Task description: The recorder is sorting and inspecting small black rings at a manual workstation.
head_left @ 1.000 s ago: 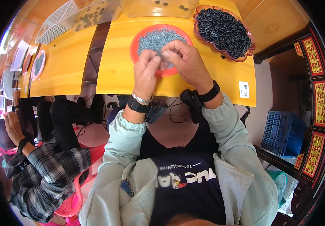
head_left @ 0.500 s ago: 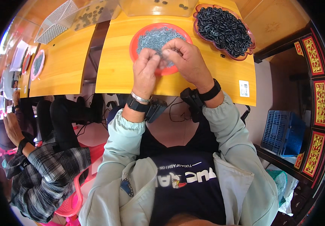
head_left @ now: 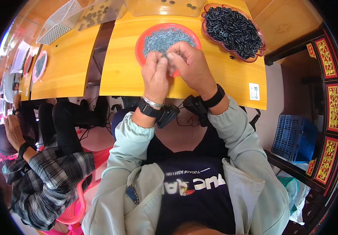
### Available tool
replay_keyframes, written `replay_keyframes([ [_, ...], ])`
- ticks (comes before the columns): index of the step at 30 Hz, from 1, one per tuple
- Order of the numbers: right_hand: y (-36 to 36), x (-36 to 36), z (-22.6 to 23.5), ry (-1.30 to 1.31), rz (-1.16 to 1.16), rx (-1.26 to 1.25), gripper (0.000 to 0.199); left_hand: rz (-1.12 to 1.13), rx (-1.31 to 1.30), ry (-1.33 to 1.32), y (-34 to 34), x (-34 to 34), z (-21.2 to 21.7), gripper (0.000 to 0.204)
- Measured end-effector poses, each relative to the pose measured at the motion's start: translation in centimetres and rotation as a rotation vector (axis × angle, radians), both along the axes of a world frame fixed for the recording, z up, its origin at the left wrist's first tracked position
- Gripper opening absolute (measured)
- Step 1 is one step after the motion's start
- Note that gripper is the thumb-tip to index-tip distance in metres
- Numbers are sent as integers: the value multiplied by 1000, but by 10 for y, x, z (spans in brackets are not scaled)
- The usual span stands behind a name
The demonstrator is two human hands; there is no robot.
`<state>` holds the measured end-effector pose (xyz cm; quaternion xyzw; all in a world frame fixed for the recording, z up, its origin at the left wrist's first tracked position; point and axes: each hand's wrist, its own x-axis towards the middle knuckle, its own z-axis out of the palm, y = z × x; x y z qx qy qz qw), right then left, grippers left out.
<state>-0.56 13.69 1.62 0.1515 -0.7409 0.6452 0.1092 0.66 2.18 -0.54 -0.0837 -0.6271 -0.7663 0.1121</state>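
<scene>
My left hand point(head_left: 155, 74) and my right hand point(head_left: 189, 64) meet fingertip to fingertip over the near side of a red bowl point(head_left: 139, 45). Both are closed in a pinch. A small dark piece seems to show between the fingertips, too blurred to name. Thin silvery metal pieces point(head_left: 165, 39), like screws or pins, fill the bowl. To the right of it, a scalloped reddish-brown tray point(head_left: 260, 53) is heaped with small black parts point(head_left: 233, 29), each with holes. One loose black part point(head_left: 232, 57) lies on the table beside that tray.
Clear plastic bins point(head_left: 163, 9) stand along the back of the yellow wooden table point(head_left: 122, 70). At the left a person in a checked sleeve point(head_left: 59, 172) sits near another bowl point(head_left: 39, 66) of metal pieces. A blue crate point(head_left: 294, 137) stands at the right.
My left hand has shifted slightly right and nearer to me. The right hand has moved a little left. Both stay pinched together over the red bowl.
</scene>
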Motion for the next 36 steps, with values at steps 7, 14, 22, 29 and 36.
replay_keyframes([
  [7,0,4,-4,-31,16,-35,7,-45,175,-38,8,6,8,9],
  [14,14,9,9,60,-118,42,17,-102,249,-62,0,-7,-3,8],
  [22,99,13,-7,9,-352,781,16,-76,282,-88,-16,-15,3,9],
  [29,86,7,-24,15,-373,900,23,-106,279,-120,-12,-17,-1,8],
  [36,86,19,9,82,-331,740,17,-122,292,-129,-15,-15,-1,8],
])
